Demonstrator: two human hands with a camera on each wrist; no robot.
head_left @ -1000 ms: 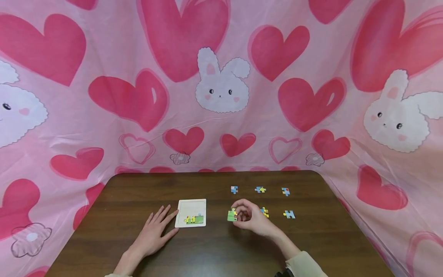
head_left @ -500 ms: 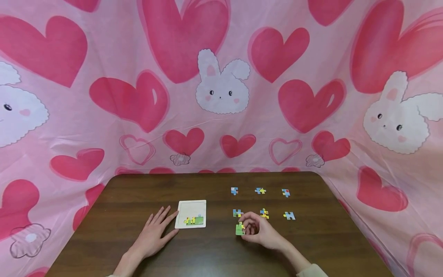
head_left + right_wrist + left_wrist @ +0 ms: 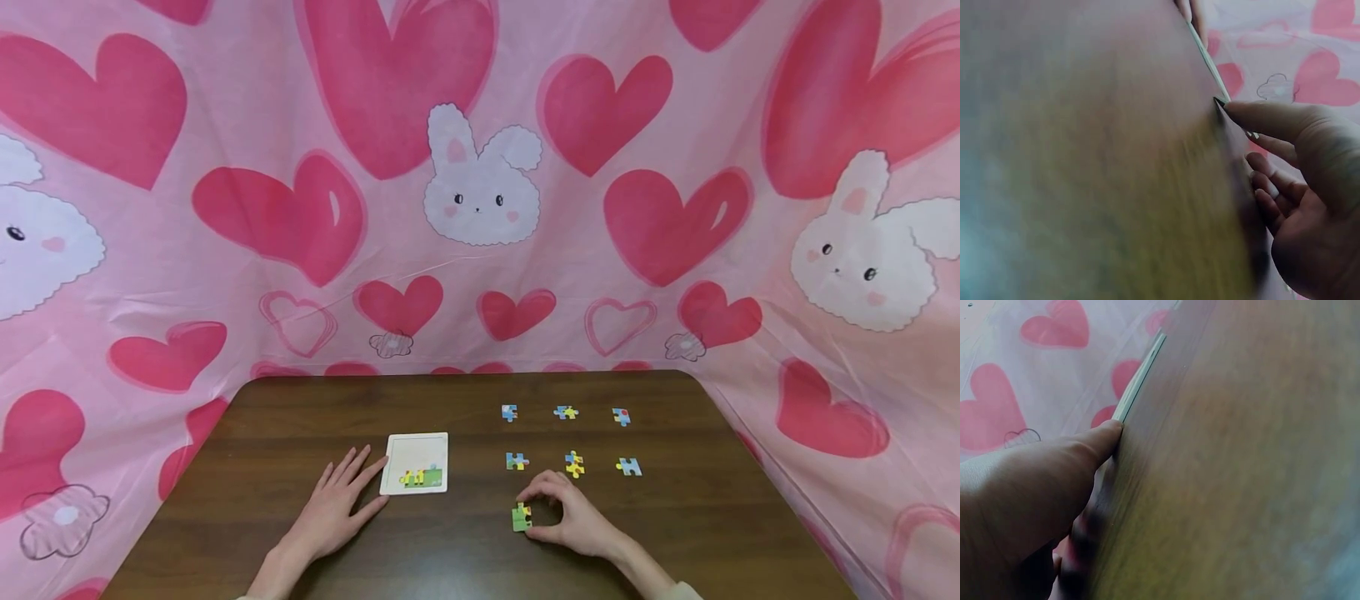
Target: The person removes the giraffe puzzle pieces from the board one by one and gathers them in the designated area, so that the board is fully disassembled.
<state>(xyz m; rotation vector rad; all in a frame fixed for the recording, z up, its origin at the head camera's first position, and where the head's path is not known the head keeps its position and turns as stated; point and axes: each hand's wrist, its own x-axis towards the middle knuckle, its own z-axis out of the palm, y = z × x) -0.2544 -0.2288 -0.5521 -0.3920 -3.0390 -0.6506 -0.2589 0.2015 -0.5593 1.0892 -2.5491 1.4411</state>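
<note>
My right hand (image 3: 573,517) pinches a green and yellow jigsaw piece (image 3: 522,518) by its far and near edges, with the thumb at the near one. The piece is at table level, right of the white puzzle board (image 3: 414,446); whether it touches the wood I cannot tell. My left hand (image 3: 333,504) lies spread on the table, index fingertip and thumb tip against the board's left edge. Joined green and yellow pieces (image 3: 422,477) fill part of the board's near side. In the left wrist view, the thumb of my left hand (image 3: 1035,487) meets the board's thin edge (image 3: 1141,378).
Loose jigsaw pieces lie in two rows beyond my right hand, among them a blue one (image 3: 516,461), a yellow one (image 3: 574,464) and a light blue one (image 3: 629,467). The brown wooden table (image 3: 337,408) ends at a pink heart-patterned cloth (image 3: 480,275).
My right hand has drawn the green and yellow piece nearer to me and slightly right, uncovering the blue piece behind it. The left hand and the board have stayed in place.
</note>
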